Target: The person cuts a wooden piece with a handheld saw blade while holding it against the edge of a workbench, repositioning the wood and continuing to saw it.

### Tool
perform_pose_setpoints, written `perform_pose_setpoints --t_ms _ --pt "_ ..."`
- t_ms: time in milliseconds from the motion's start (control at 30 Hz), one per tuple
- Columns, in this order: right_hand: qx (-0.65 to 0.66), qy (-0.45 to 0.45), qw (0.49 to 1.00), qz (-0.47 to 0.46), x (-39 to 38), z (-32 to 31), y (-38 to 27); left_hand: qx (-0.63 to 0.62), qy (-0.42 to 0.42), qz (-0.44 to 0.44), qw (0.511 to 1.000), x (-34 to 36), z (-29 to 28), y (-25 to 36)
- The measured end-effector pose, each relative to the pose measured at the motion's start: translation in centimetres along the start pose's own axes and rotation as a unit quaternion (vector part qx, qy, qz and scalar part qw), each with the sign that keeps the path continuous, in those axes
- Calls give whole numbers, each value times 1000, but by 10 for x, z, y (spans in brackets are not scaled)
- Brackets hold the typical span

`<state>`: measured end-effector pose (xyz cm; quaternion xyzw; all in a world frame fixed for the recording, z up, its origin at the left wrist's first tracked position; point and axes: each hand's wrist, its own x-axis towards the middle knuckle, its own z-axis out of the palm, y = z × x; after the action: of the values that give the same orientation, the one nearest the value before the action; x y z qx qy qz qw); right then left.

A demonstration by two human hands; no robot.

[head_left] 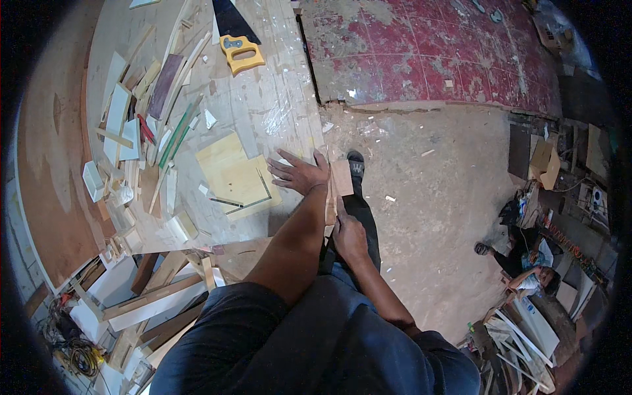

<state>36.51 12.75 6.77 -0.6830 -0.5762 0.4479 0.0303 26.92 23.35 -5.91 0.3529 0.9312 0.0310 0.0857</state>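
Observation:
My left hand (pixel 301 174) lies palm down at the bench's right edge, fingers spread, its thumb beside a thin piece of wood (pixel 341 179) that juts out past the edge. Just below that wood, my right hand (pixel 350 235) is curled closed near the bench edge. A narrow dark shape shows at its front, and I cannot make out what it grips. Left of my left hand sits a pale plywood piece (pixel 227 168) with a dark L-shaped tool (pixel 268 187) on it. A handsaw with a yellow handle (pixel 245 64) rests at the far side.
Wood offcuts (pixel 118 112), a green strip (pixel 176 135) and a red-handled tool (pixel 145 129) cover the bench's left part. Boards (pixel 155 299) are heaped below its near edge. Scraps dot the floor (pixel 428 197). Another person (pixel 526 280) sits at the right near more boards.

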Motion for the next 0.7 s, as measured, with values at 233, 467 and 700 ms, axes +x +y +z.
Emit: perform_pose_setpoints --t_ms 233,467,700 --pt "30 4 1000 4 8 -3 -6 9 -4 -7 1000 1 0 0" --pt "33 -5 999 42 41 6 -4 10 -1 1 1000 -3 -2 5" --pt "78 0 995 68 33 2 -19 -12 22 4 1000 -1 2 -1"
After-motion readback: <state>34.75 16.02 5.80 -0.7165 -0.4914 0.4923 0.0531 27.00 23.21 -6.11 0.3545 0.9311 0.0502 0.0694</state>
